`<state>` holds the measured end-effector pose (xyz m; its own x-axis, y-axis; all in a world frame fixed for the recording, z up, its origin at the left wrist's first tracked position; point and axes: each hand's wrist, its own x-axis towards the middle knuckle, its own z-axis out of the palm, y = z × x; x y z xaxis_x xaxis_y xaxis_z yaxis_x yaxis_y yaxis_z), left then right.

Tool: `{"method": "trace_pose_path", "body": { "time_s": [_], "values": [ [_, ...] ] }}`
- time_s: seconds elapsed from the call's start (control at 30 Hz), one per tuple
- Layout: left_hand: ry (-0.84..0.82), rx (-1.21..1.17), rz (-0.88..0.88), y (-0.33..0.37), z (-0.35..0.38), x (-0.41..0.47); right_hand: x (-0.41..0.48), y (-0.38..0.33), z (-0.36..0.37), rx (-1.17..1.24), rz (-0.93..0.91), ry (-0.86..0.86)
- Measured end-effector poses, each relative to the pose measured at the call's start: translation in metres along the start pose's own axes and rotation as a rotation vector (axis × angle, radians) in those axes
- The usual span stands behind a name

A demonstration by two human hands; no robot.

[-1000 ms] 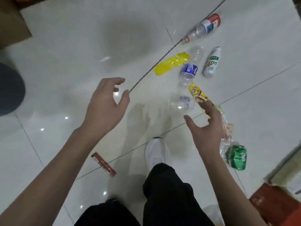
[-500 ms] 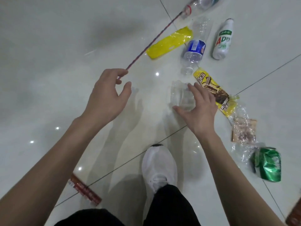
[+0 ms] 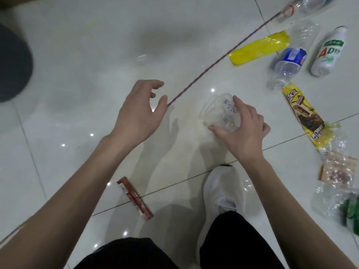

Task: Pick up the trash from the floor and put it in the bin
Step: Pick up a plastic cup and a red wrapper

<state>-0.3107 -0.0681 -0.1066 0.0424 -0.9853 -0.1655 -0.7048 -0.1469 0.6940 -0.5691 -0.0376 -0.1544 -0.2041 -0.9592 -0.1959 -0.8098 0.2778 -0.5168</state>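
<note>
The right hand (image 3: 244, 133) is curled round a clear plastic cup (image 3: 217, 111), thumb under its near wall and fingers over its far wall. The cup lies tilted with its mouth turned away from the palm; whether it has cleared the floor (image 3: 68, 94) cannot be told. Left of the cup, the left hand (image 3: 139, 113) hovers with fingers loosely curled and thumb apart, holding nothing that can be confirmed. A thin red-and-blue cord (image 3: 223, 57) ends at its thumb tip, contact unclear. Beyond and right of the cup lie a yellow plastic wrapper (image 3: 258, 50), a blue-labelled clear bottle (image 3: 285, 65) and a white drink bottle (image 3: 328, 53). Directly right of the cup lies a yellow snack wrapper (image 3: 305, 117). Nearer than the cup are a white shoe (image 3: 223, 191) and, to its left, a red wrapper (image 3: 134, 199). Judged step: pick-up of the first item, with most trash not yet collected. The next move calls for light grip pressure, since the thin wall will likely deform, then a lift and carry to the bin, which is not identifiable here.
</note>
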Motion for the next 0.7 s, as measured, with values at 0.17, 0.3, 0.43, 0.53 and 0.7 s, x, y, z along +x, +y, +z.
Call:
{"method": "trace_pose_path", "body": {
  "time_s": [0.17, 0.3, 0.43, 0.53, 0.7],
  "values": [
    [0.053, -0.021, -0.057, -0.031, -0.022, -0.033, -0.016, -0.047, 0.014, 0.114, -0.086, -0.068],
    [0.074, -0.044, -0.096, -0.058, -0.029, -0.068, -0.039, -0.078, 0.025, 0.157, -0.189, -0.140],
    [0.091, -0.072, -0.151, -0.082, -0.025, -0.105, -0.056, -0.095, 0.033, 0.151, -0.250, -0.180],
    [0.102, -0.083, -0.161, -0.094, -0.020, -0.131, -0.065, -0.100, 0.035, 0.136, -0.284, -0.202],
    [0.087, -0.057, -0.203, -0.105, -0.010, -0.169, -0.077, -0.107, 0.037, 0.126, -0.335, -0.234]
  ]
}}
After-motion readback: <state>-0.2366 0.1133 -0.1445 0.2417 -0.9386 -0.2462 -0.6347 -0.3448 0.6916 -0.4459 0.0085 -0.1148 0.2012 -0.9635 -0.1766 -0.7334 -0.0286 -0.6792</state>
